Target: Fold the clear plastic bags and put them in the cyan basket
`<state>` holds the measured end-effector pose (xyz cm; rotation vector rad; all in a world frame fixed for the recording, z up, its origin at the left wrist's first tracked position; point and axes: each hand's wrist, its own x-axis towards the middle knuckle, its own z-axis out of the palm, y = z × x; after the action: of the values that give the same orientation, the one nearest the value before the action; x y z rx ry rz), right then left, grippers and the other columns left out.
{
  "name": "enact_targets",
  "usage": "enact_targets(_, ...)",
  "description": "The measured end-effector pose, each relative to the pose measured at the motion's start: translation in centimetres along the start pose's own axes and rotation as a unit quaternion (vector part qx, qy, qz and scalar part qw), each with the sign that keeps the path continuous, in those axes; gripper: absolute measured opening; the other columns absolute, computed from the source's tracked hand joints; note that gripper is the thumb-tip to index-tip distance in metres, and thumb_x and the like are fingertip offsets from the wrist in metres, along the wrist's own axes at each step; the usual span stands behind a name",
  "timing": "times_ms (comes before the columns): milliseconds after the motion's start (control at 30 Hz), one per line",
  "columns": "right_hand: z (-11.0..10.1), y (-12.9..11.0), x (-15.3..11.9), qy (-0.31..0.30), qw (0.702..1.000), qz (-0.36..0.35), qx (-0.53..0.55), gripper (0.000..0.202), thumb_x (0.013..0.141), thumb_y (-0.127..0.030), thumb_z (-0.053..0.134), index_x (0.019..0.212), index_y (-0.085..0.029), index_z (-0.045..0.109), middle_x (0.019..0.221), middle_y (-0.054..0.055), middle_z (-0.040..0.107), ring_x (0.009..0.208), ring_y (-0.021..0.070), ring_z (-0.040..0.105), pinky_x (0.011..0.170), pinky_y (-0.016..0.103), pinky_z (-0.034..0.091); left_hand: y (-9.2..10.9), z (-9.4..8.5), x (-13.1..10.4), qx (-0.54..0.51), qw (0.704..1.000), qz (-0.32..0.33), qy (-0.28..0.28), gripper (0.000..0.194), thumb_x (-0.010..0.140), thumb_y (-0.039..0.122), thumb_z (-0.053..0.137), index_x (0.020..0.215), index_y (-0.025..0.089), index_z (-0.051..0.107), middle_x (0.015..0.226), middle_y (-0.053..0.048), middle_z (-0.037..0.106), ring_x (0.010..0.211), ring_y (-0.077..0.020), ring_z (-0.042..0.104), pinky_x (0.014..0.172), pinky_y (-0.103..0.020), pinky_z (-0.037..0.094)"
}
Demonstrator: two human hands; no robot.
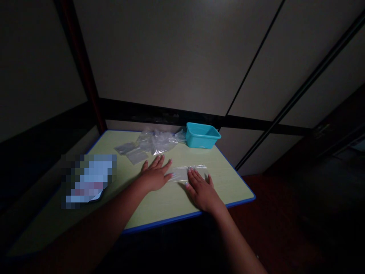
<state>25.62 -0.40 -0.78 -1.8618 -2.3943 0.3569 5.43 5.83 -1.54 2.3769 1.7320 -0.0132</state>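
Lying flat on the pale table (230,182), between the two hands: a clear plastic bag (179,175), long and narrow. Long axis running side to side, roughly in line with the blue near edge of the tabletop, and so crossways to the reach of both forearms. Nearer to the right hand (203,192): palm down, unclenched, with fingertips resting over the right part of the bag and gripping nothing. To the other side, the left hand (155,178), also palm down with fingers spread and nothing in grasp; thumb at the bag's left end, though hard to tell whether touching or just beside it. Cannot tell how hard either hand presses.

Beyond the hands, toward the back of the table, a crumpled heap of plastic bags (164,142), with flatter ones spread on its left side. Just right of the heap, near the back right corner, a turquoise tub (202,142), standing upright. Far to the left, a blurred-out object (92,175). Behind everything, pale panels (171,57) with dark trim.
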Motion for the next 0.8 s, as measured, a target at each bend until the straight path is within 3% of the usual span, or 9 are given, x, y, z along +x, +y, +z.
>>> enact_targets(400,0.3,4.6,-0.8,0.030,0.992,0.115,-0.042,0.063,0.094,-0.050,0.017,0.146,-0.016,0.014,0.152,0.008,0.014,0.140,0.0208,0.009,0.109,0.057,0.005,-0.1,-0.1,0.0,-0.005,1.000,0.008,-0.006,0.061,0.091,0.053,0.027,0.146,0.032,0.013,0.153,-0.006,0.000,0.140,-0.0267,-0.003,0.104,-0.063,0.009)
enact_targets(800,0.2,4.8,-0.7,0.028,0.986,0.148,-0.067,0.060,0.094,-0.047,0.016,0.147,-0.018,0.013,0.153,0.007,0.012,0.141,0.0212,0.005,0.108,0.059,0.005,0.1,-0.2,-0.1,-0.008,1.000,0.004,0.004,0.061,0.090,0.054,0.029,0.145,0.033,0.015,0.153,-0.006,0.004,0.140,-0.0281,-0.002,0.105,-0.062,0.009)
